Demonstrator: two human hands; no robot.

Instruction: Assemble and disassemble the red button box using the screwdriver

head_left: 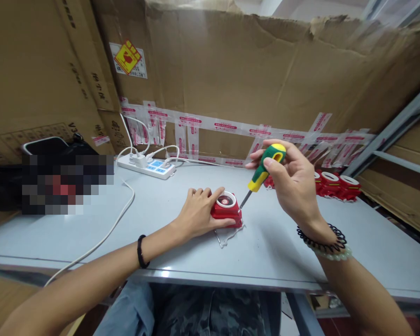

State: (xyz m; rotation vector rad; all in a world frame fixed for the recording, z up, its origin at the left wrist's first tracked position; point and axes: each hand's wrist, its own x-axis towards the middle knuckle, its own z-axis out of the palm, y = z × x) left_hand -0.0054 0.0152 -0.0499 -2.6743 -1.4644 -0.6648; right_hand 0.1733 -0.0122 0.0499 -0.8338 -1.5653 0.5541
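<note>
A small red box-shaped unit (pixel 227 211) with a white ring round a dark centre sits on the table. My left hand (pixel 200 210) grips it from the left, thumb along the near side and fingers over the far side. In my right hand (pixel 291 175) is a screwdriver (pixel 261 175) with a green and yellow handle. Its metal shaft slants down to the left, the tip at the right corner of the red unit; whether a screw is under it, I cannot make out. A thin wire or clear strip (pixel 224 242) lies at the unit's near edge.
Several similar red units (pixel 336 184) stand in a row at the back right, partly behind my right hand. A white power strip (pixel 147 165) with plugs lies at the back left, its cable (pixel 126 205) crossing the table (pixel 161 261). Taped cardboard (pixel 231 70) walls the back.
</note>
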